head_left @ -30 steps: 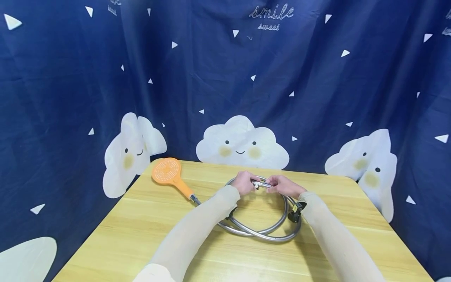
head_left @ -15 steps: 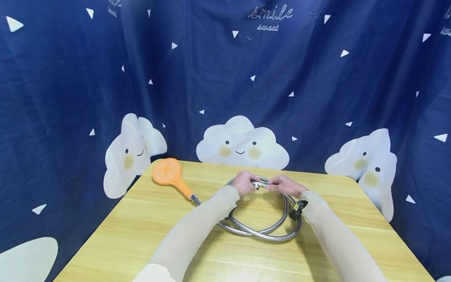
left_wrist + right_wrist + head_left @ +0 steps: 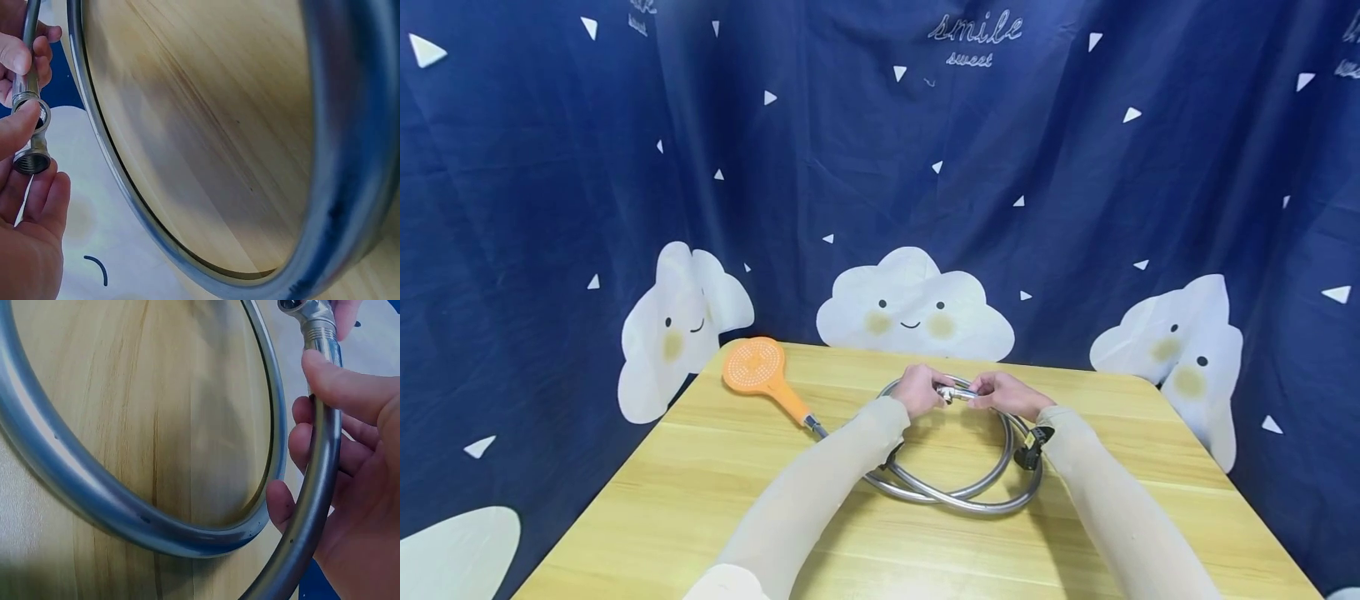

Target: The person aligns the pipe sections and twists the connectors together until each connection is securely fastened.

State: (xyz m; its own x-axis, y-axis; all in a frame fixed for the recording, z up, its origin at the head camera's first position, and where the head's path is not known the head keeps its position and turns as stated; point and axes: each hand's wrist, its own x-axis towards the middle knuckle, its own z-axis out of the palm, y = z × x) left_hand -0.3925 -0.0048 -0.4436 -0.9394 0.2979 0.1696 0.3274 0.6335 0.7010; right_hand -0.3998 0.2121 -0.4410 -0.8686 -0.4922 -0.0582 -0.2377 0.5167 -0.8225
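My left hand (image 3: pixel 917 391) pinches a small silver threaded tee fitting (image 3: pixel 31 149) between thumb and fingers; one threaded opening of it faces the left wrist camera. My right hand (image 3: pixel 1006 396) grips the end of a grey metal shower hose (image 3: pixel 319 469), thumb at the shiny end nut (image 3: pixel 324 351). Nut and fitting meet in line, with some ridged thread showing between them. From there the hose runs in loops over the table to an orange shower head (image 3: pixel 755 365), which lies face up at the far left.
The hose loops (image 3: pixel 977 505) lie on a light wooden table (image 3: pixel 685 517) beneath both forearms. Black wrist camera mounts (image 3: pixel 1028 450) hang close over the loops. A dark blue curtain (image 3: pixel 865 150) with white clouds stands behind the table's far edge.
The right fingers shift slightly left along the hose end, then back right, at the nut. The left hand and fitting stay in place.
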